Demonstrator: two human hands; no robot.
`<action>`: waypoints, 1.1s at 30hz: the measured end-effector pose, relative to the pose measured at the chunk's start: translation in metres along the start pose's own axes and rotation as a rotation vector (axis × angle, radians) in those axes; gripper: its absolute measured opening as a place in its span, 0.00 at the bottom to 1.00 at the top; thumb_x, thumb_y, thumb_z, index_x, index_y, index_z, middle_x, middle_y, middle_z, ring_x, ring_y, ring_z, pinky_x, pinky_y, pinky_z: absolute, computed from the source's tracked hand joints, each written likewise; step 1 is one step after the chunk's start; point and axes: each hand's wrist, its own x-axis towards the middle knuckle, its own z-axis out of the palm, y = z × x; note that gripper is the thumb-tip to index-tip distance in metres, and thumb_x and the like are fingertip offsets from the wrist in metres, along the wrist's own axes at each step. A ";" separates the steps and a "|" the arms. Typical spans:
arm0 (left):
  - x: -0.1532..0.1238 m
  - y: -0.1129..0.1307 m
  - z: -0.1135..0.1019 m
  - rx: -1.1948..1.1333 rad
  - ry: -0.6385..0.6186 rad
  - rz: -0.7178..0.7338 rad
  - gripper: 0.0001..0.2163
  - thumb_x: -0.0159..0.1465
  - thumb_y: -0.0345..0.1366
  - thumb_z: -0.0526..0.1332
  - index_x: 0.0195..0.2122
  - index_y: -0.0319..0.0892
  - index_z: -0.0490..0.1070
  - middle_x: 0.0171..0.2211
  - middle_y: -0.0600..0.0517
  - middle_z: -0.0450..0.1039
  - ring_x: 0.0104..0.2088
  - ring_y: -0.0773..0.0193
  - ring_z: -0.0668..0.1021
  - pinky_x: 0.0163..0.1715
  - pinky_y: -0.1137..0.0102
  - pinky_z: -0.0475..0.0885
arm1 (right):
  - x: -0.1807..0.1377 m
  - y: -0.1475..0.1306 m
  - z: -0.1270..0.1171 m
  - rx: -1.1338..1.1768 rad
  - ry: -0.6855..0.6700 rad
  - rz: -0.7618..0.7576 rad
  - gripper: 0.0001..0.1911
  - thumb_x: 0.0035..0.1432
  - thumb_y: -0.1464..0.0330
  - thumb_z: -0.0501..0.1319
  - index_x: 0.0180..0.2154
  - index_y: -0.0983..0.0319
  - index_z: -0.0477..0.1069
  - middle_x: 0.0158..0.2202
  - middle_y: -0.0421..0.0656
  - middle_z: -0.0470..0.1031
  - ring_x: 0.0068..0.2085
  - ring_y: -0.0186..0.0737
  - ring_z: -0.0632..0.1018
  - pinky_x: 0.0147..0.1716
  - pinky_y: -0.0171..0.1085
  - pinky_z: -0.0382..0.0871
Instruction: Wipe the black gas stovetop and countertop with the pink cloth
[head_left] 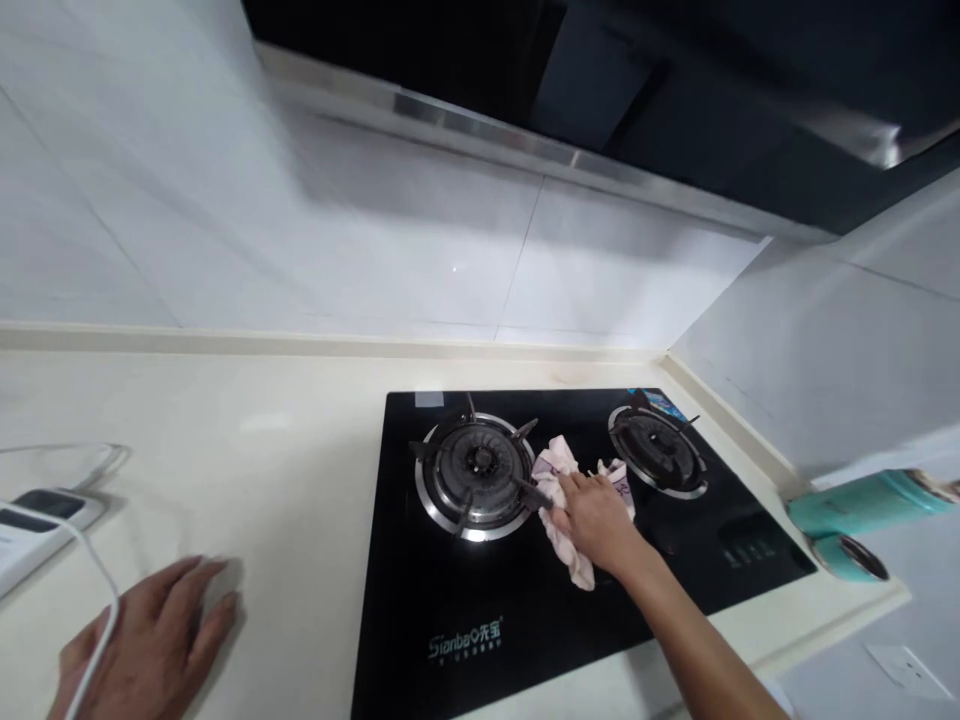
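Note:
Under my right hand a pale pink cloth lies bunched on the black glass gas stove, between the two burners. My fingers press it down close to the left burner, by one prong of its pan support. The right burner sits just beyond the cloth. On the cream countertop left of the stove rests my left hand, fingers spread and holding nothing. A white cable runs across the back of that hand.
A white power strip with a dark adapter lies at the far left. Two teal containers stand at the right by the wall. The dark range hood overhangs the stove, and a tiled wall rises behind it.

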 end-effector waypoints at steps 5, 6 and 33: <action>0.002 0.005 -0.003 0.059 0.014 0.017 0.26 0.67 0.53 0.42 0.55 0.46 0.69 0.58 0.39 0.71 0.59 0.40 0.71 0.55 0.43 0.67 | -0.006 0.006 0.010 -0.081 0.152 -0.073 0.18 0.69 0.56 0.55 0.47 0.64 0.72 0.39 0.54 0.81 0.42 0.54 0.79 0.48 0.47 0.61; 0.003 0.005 -0.003 0.074 0.018 0.023 0.27 0.68 0.53 0.42 0.55 0.45 0.70 0.58 0.38 0.71 0.58 0.40 0.71 0.55 0.44 0.67 | -0.008 0.007 0.013 -0.080 0.189 -0.085 0.18 0.69 0.55 0.55 0.45 0.63 0.71 0.38 0.54 0.80 0.41 0.53 0.79 0.47 0.47 0.61; -0.091 0.027 -0.021 -0.176 0.024 0.216 0.22 0.66 0.53 0.53 0.54 0.52 0.77 0.59 0.43 0.72 0.61 0.44 0.72 0.57 0.51 0.68 | -0.049 -0.029 0.029 0.167 0.454 -0.273 0.12 0.64 0.66 0.53 0.37 0.61 0.74 0.41 0.47 0.80 0.47 0.47 0.76 0.63 0.52 0.47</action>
